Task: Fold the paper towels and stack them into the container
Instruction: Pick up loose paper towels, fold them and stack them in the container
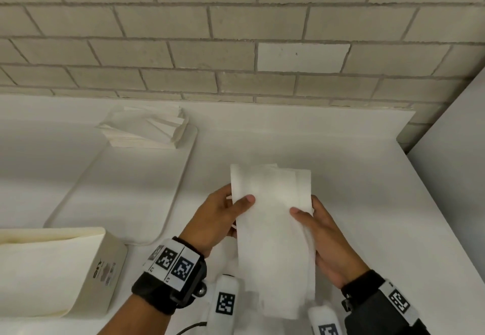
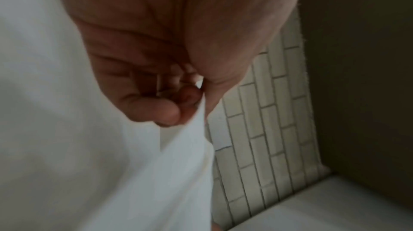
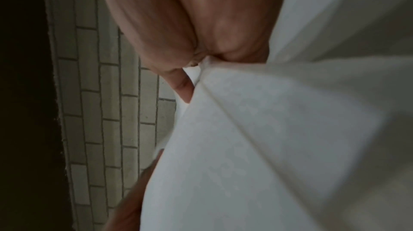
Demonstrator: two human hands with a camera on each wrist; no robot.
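Observation:
A long white paper towel, folded lengthwise, is held up over the white counter between both hands. My left hand pinches its left edge, thumb on top. My right hand grips its right edge, thumb across the front. In the left wrist view curled fingers clamp the towel. In the right wrist view the towel runs out from under the thumb base, with a fingertip behind it. A stack of folded towels lies at the far end of a flat white tray.
A cream box of paper towels stands at the near left. The brick wall backs the counter, and a white panel closes the right side. The counter's right edge runs diagonally beside my right hand.

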